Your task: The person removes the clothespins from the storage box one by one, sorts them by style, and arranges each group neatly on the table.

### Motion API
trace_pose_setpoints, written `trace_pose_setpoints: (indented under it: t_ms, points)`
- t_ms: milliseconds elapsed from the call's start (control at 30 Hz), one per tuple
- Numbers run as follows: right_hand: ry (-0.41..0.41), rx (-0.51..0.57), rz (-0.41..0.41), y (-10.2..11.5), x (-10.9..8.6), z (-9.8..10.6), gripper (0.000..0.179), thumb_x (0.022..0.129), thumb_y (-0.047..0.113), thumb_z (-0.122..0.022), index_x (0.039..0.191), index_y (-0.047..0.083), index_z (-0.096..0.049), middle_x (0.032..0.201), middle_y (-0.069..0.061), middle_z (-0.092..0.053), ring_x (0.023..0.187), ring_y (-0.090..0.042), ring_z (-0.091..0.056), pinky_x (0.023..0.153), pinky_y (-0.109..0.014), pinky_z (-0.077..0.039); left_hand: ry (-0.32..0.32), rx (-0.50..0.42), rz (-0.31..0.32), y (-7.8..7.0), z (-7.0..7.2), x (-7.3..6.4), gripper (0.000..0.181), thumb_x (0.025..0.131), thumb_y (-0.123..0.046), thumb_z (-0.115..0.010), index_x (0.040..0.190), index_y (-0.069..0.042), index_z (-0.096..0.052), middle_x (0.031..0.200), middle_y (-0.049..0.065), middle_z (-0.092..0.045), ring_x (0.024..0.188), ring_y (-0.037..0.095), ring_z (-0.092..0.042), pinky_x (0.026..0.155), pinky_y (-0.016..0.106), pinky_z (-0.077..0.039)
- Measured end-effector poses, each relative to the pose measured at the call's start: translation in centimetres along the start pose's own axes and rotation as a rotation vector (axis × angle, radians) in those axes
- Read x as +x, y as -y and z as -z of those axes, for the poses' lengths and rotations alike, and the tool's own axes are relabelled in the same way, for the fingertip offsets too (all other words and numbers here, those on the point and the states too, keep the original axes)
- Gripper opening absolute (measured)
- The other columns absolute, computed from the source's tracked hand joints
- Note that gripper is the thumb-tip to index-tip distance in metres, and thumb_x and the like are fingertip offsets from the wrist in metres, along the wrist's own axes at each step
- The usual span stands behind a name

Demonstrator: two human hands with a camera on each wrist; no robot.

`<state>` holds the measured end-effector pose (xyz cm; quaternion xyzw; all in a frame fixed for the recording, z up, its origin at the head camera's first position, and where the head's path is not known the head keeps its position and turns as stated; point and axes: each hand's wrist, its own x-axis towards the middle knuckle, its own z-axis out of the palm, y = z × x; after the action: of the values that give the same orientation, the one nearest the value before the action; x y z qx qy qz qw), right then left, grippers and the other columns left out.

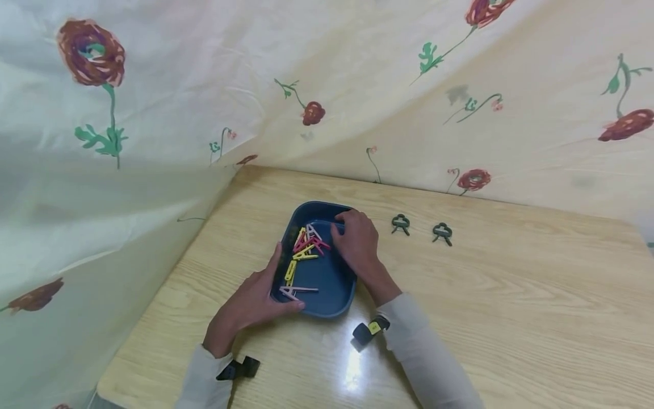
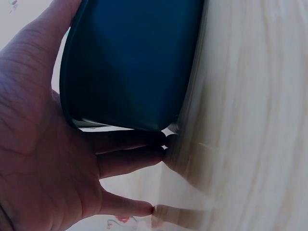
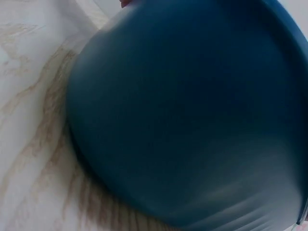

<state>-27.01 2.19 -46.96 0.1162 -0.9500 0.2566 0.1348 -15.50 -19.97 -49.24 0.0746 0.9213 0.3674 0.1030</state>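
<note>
A dark blue tray (image 1: pixel 322 309) lies on the wooden table. Inside it, along the left side, are several clothespins: red ones (image 1: pixel 319 243), yellow ones (image 1: pixel 290 271) and a pale pink one (image 1: pixel 293 291). My left hand (image 1: pixel 258 295) braces the tray's near left corner, its straight fingers along the outer wall and thumb across the front rim. In the left wrist view, those fingers (image 2: pixel 130 161) reach down beside the wall. My right hand (image 1: pixel 357 238) lies over the right rim near the back, thumb and index finger apart above the inside. The right wrist view is mostly tray wall (image 3: pixel 183 115).
Two dark green clips (image 1: pixel 401 224) (image 1: pixel 442 232) stand apart on the table (image 1: pixel 511 295), right of the tray. Behind and to the left hangs a pale cloth (image 1: pixel 357 102) with printed flowers. Straps with small cameras (image 1: pixel 240 368) sit on both wrists.
</note>
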Motion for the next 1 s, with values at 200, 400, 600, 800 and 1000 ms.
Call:
trace_pose_setpoints:
  t_ms: [200,400,600,800,1000]
  points:
    - [0.143,-0.142,0.068,-0.3,-0.2,-0.4,0.022,0.092,0.024,-0.071,0.09,0.002,-0.075,0.084,-0.011,-0.067,0.078,-0.027,-0.062,0.068,-0.038,-0.053,0.007,-0.02,-0.001,0.1,-0.5,0.0,0.125,0.075,-0.061,-0.079,0.161,-0.03,0.006,0.153,0.017,-0.04,0.128,0.033,-0.049,0.104,0.054,-0.04]
    - [0.243,-0.265,0.1,-0.3,0.2,-0.8,0.044,0.093,0.027,-0.07,0.057,0.01,-0.052,0.055,-0.002,-0.043,0.055,-0.022,-0.049,0.057,-0.034,-0.038,0.015,-0.016,-0.013,0.3,-0.9,0.0,0.124,0.076,-0.062,-0.078,0.161,-0.029,0.006,0.153,0.017,-0.04,0.128,0.032,-0.049,0.102,0.055,-0.041]
    - [0.257,-0.278,0.132,0.6,1.9,-1.0,0.039,0.094,0.028,-0.069,0.06,0.011,-0.059,0.057,-0.002,-0.053,0.059,-0.021,-0.056,0.066,-0.042,-0.049,0.0,0.011,-0.01,0.0,0.0,0.2,0.125,0.074,-0.065,-0.077,0.16,-0.032,0.007,0.154,0.018,-0.038,0.129,0.035,-0.048,0.103,0.056,-0.04]
    - [0.345,-0.178,0.112,0.9,2.8,-1.5,0.047,0.095,0.02,-0.065,0.052,0.014,-0.047,0.05,0.002,-0.04,0.048,-0.017,-0.05,0.047,-0.032,-0.039,0.006,0.016,-0.01,0.0,0.2,0.4,0.123,0.076,-0.064,-0.077,0.16,-0.032,0.008,0.153,0.019,-0.04,0.127,0.035,-0.049,0.102,0.056,-0.041]
    - [0.37,-0.15,0.106,0.9,2.8,-1.8,0.05,0.096,0.019,-0.064,0.05,0.016,-0.045,0.047,0.004,-0.041,0.046,-0.015,-0.049,0.048,-0.031,-0.038,0.011,0.005,0.011,-0.1,-0.1,0.2,0.123,0.076,-0.061,-0.078,0.159,-0.033,0.008,0.149,0.02,-0.043,0.123,0.034,-0.051,0.1,0.055,-0.042]
